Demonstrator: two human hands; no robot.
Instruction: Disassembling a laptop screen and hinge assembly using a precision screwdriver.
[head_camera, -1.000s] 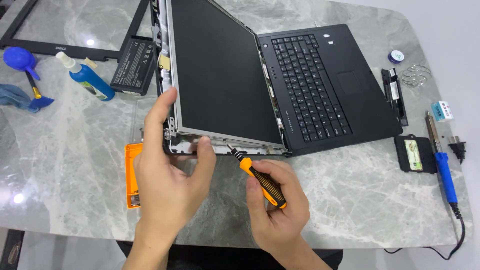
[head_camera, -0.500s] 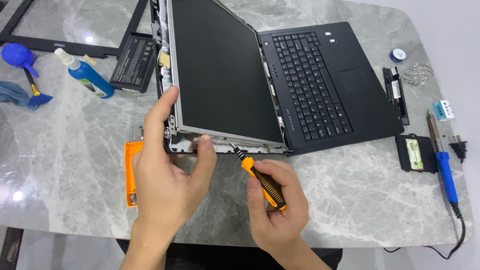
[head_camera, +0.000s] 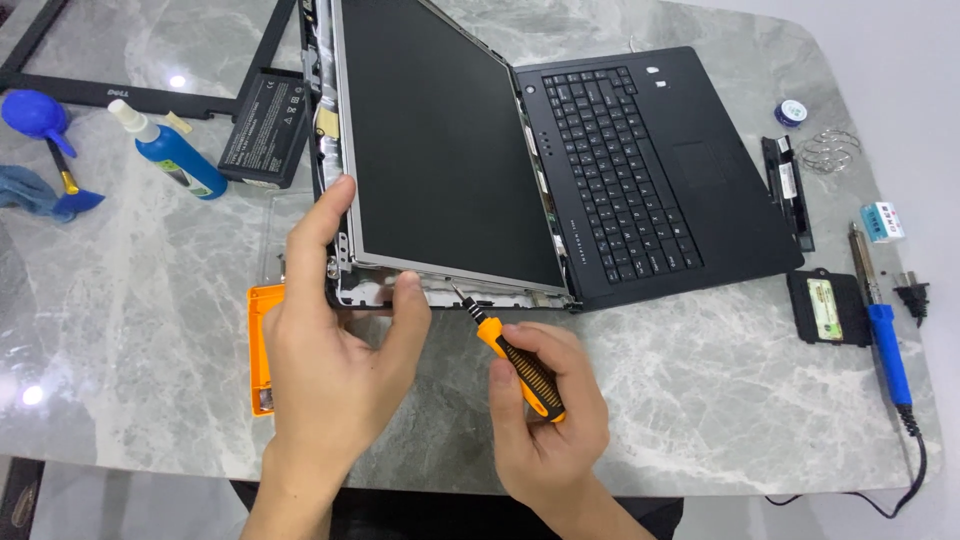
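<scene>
- Steadying the near corner of the laptop screen panel (head_camera: 440, 150), the left hand (head_camera: 335, 350) has its forefinger running up the panel's outer edge and its thumb pressed on the bare lower frame; that grip is partly closed, pinching the corner of the lid.
- The right hand (head_camera: 545, 410) is wrapped tight around the orange-and-black screwdriver (head_camera: 515, 360), fingers fully curled on the handle, with the metal tip angled up and resting at the panel's bottom edge, just beside the left thumb.
- The laptop (head_camera: 640, 170) lies opened flat on the grey marble counter (head_camera: 130, 330); its screen has no bezel, and a black bezel frame (head_camera: 150, 95) lies at the far left next to a battery pack (head_camera: 265, 125).
- An orange tray (head_camera: 262, 345) sits half under the left wrist, touching the lid's corner area.
- Further off: a blue spray bottle (head_camera: 170, 155) and a blue dust blower (head_camera: 35, 115) at left, a blue-handled soldering iron (head_camera: 880, 320) and a small black cover plate (head_camera: 825, 308) at right.
- By my reading, the step in hand is working a small screw along the panel's lower bracket.
- The next move calls for keeping the tip square in the screw head while the left hand stops the panel shifting; I cannot make out the screw itself.
</scene>
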